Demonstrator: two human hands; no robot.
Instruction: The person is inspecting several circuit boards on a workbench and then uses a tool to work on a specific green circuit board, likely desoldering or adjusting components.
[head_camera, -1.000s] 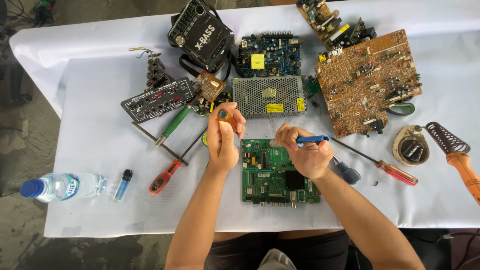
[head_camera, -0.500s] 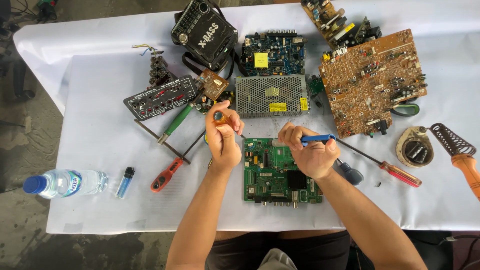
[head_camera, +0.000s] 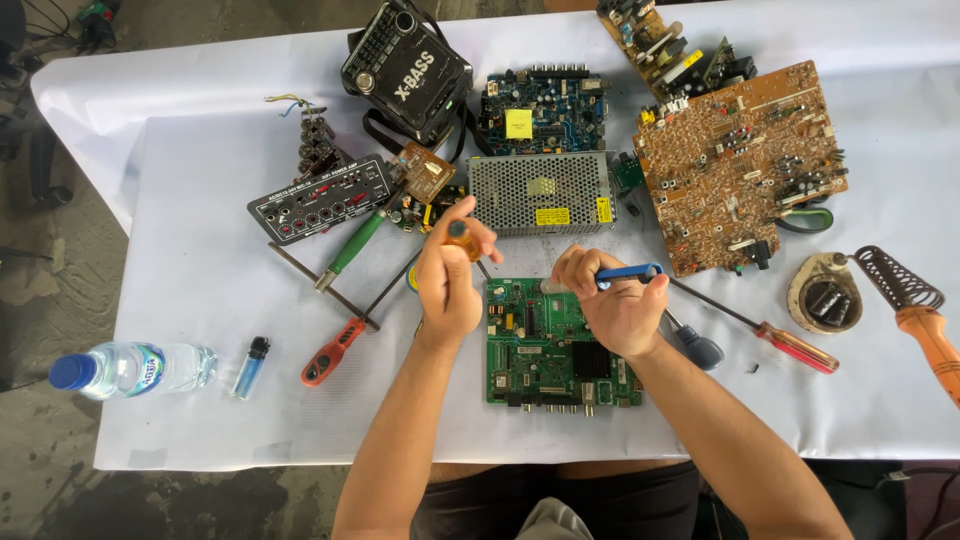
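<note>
A green circuit board (head_camera: 560, 345) is laid flat on the worktop (head_camera: 200, 290), directly beneath both hands. An upright screwdriver (head_camera: 458, 232) is gripped by the left hand (head_camera: 447, 285), its tip hidden; a blue-handled tool (head_camera: 625, 273) is pinched level by the right hand's (head_camera: 618, 310) fingers (head_camera: 575, 272), steadied above the board's upper edge.

green circuit board (head_camera: 555, 350) flat, blue tool (head_camera: 625, 272) level

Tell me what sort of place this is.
Probably a makeshift electronics repair bench. A white-covered table holds bare circuit boards, such as the green board and a large brown board, plus a soldering iron and a red-handled screwdriver. The ground beside it looks like bare concrete.
</note>
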